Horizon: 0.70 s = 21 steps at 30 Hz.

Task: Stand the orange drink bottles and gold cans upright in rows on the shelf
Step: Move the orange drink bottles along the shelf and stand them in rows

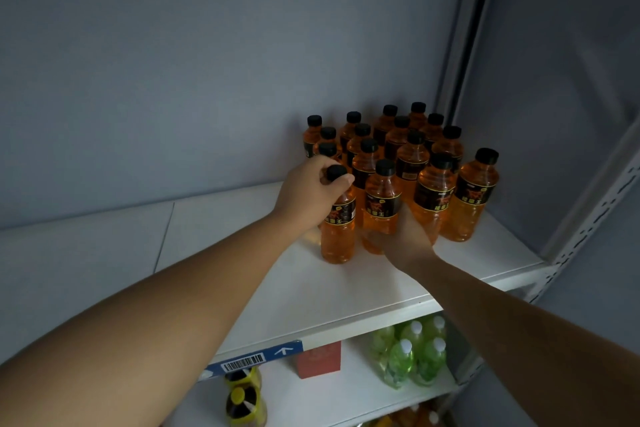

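Several orange drink bottles with black caps and black labels stand upright in rows at the right end of the white shelf. My left hand grips the neck of the front-left bottle, which stands on the shelf. My right hand wraps round the lower body of the neighbouring front bottle. Two more front bottles stand to the right. No gold cans show on this shelf.
Grey back wall behind the rows; a metal upright bounds the shelf at right. The shelf's left part holds nothing. Below, green bottles, a red box, yellow-black topped items and a barcode tag.
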Each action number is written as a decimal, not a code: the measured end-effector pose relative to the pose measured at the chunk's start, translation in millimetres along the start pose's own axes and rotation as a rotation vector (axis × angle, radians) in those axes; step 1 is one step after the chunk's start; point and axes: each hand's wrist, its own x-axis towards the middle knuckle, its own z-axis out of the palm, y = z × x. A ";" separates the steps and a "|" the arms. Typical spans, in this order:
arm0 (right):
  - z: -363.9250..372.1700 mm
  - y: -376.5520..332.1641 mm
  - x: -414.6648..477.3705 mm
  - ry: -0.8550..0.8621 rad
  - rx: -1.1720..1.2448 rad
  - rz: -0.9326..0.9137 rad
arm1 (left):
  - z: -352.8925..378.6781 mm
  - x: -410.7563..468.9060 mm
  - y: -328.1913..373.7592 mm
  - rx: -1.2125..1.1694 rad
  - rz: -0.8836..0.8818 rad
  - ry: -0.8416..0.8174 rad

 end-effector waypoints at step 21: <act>-9.7 -0.5 -9.5 -0.087 -0.066 0.011 | -2.6 -11.1 -6.7 0.034 -0.017 -0.071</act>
